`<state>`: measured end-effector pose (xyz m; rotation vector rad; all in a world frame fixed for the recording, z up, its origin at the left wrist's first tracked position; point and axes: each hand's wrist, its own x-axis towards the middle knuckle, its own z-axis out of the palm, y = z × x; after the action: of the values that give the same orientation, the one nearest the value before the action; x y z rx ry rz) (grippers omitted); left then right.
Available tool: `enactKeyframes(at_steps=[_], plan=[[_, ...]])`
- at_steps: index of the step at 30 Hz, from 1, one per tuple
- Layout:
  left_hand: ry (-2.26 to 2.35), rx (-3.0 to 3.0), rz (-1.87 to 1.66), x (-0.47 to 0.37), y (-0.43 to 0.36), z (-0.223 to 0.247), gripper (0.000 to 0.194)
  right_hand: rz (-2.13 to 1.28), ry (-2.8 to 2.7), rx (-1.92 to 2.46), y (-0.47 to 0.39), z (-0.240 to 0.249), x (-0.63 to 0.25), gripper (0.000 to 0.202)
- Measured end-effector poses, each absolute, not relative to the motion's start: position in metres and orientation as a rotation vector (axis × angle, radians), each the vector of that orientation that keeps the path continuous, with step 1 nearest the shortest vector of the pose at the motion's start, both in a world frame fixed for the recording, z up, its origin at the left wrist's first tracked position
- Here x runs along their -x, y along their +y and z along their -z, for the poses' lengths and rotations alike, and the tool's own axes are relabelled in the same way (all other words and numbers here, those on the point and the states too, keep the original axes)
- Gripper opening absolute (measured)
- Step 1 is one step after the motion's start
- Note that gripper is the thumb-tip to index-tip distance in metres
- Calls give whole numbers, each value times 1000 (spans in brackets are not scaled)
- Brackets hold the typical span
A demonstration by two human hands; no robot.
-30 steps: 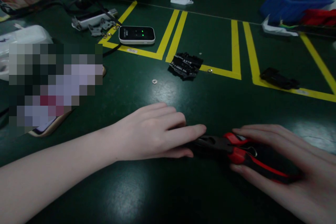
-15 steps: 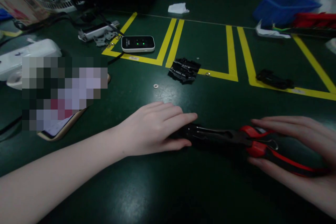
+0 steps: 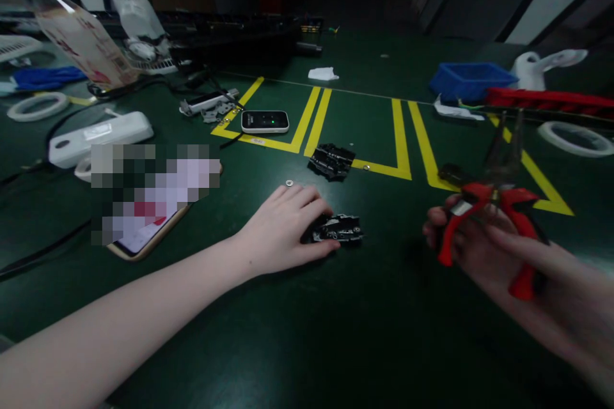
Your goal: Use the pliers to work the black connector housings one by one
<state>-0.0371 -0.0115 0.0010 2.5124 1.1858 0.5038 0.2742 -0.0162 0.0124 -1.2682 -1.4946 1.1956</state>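
Note:
My left hand [image 3: 290, 223] lies over the near end of a small black plastic part [image 3: 343, 229] with metal bits in it, the thumb and fingers closed on its sides. At the right, my right hand [image 3: 503, 262] grips red-handled long-nose pliers [image 3: 496, 195]. The pliers stand tilted up, jaws pointing away from me and a little apart, with nothing between them. A second black plastic part [image 3: 330, 161] rests just beyond my left hand. A small round metal ring [image 3: 289, 183] lies by my left fingertips. Behind the pliers, another black part [image 3: 451, 174] is partly hidden.
A phone [image 3: 158, 204] and a white power strip [image 3: 100, 137] are at the left. A black-and-white device [image 3: 265, 121] with a green light sits inside yellow tape lines [image 3: 307, 118]. Farther back are a bottle [image 3: 81, 38], a blue bin [image 3: 472, 81] and a tape roll [image 3: 575, 138].
The pliers have come away from the black part and swung upright to the right in my right hand. My left hand stays on the part. The view has tilted up.

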Motion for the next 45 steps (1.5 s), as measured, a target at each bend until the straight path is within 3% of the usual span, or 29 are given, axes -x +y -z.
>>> enactKeyframes(at_steps=[5, 8, 15, 22, 34, 41, 45], plan=[[1180, -2528, -493, 37, -12, 0, 50, -904, -1689, 1287, 8, -12, -258, 48], [1183, -2515, -500, 37, -12, 0, 45, -698, -1822, 1225, 23, -9, -244, 51], [1277, -2434, -536, 30, -7, -1, 29, -203, -2130, 880, 52, -1, -231, 20], [1242, -2413, -436, 13, 2, -6, 30, 96, -2318, 677, 51, 7, -261, 36], [1104, -2316, -483, -13, 15, -8, 30, 249, -2381, 675, 63, 13, -274, 24], [1082, -2332, -481, -12, 5, -3, 40, 297, -2383, 733, 54, 14, -271, 40], [1027, -2365, -503, -11, 9, 2, 43, 356, -2404, 692, 54, 15, -272, 37]])
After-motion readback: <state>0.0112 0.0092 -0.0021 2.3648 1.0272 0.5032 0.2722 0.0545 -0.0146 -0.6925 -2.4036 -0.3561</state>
